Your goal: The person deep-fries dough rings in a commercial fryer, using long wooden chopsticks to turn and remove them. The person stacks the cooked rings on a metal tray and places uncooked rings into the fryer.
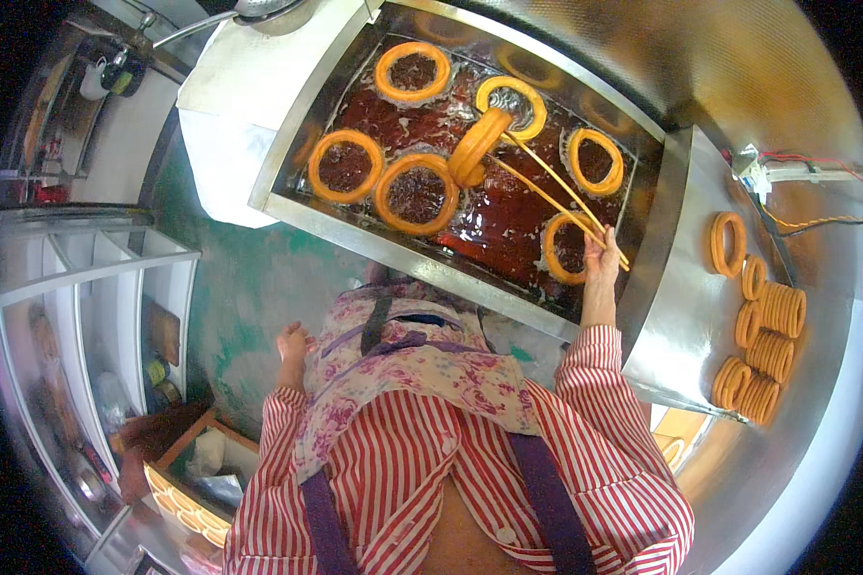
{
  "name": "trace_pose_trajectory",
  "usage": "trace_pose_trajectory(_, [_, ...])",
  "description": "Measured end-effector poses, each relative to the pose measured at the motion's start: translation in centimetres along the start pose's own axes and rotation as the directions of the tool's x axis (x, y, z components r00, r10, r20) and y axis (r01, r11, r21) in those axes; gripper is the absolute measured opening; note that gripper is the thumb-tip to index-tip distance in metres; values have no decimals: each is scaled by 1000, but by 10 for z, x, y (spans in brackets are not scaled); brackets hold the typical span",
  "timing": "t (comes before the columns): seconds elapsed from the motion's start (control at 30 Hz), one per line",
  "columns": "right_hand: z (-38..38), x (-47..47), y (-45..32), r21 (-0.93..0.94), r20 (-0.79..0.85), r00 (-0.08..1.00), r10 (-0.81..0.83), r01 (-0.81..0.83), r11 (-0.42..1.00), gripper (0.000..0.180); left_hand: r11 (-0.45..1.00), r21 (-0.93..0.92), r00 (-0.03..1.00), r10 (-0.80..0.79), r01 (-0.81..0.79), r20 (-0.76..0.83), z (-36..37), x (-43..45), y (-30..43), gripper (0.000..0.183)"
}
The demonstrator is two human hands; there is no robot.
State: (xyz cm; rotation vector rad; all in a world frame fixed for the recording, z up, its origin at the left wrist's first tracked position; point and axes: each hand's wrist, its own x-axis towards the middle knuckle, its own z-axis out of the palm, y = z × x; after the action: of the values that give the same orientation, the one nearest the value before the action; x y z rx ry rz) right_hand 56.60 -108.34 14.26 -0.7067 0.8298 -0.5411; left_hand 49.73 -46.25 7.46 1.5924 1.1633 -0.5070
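My right hand (600,255) holds a pair of long chopsticks (546,176) over a rectangular metal fryer (403,259) of dark hot oil. Near the chopstick tips a fried dough ring (480,144) stands tilted on edge; whether the tips grip it is hard to tell. Just behind it a paler ring (536,108) floats. Other golden rings lie in the oil, one at the back left (412,72), one at the right (595,162), two side by side at the left and one partly hidden by my right hand. My left hand (295,343) hangs beside the apron, holding nothing visible.
Right of the fryer, stacks of fried rings (780,309) rest on a metal counter (679,316). A white-covered surface (237,108) adjoins the fryer's left side, with a metal strainer (270,7) at its back. White shelving (137,273) and an open box (187,460) stand at the left. Wires hang at the right wall.
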Motion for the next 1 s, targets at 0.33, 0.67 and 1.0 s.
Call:
trace_pose_trajectory(0.33, [-4, -58, -8, 200, 66, 996, -64, 49, 979, 21, 992, 57, 990, 106, -112, 95, 11, 20, 19, 38])
trace_pose_trajectory(0.67, [-13, -118, -54, 300, -50, 980, -190, 197, 933, 20, 980, 90, 970, 159, -178, 187, 32, 43, 38, 39])
trace_pose_trajectory(1.0, [-38, -167, -74, 368, -105, 948, -300, 317, 874, 21, 960, 156, 933, 176, -233, 313, 38, 66, 56, 37])
